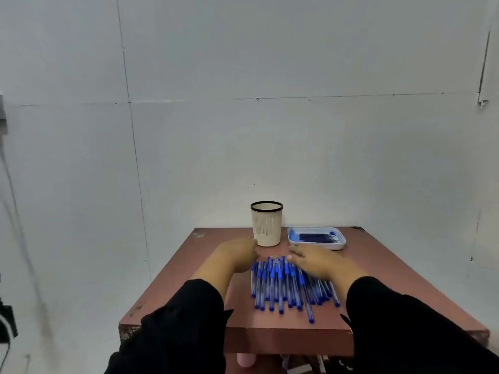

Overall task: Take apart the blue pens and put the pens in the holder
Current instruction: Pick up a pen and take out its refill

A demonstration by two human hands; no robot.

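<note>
A reddish-brown table [378,279] stands before me against a pale panelled wall [243,76], its near edge chipped. On its far right corner sits a shallow white tray [339,245] of dark blue pieces [314,237] (too blurred to identify).

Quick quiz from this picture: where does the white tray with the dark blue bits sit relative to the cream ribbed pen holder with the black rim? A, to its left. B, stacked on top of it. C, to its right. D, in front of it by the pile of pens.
C: the white tray stands on the reddish-brown table just right of the cream ribbed pen holder, both at the far edge.
</note>
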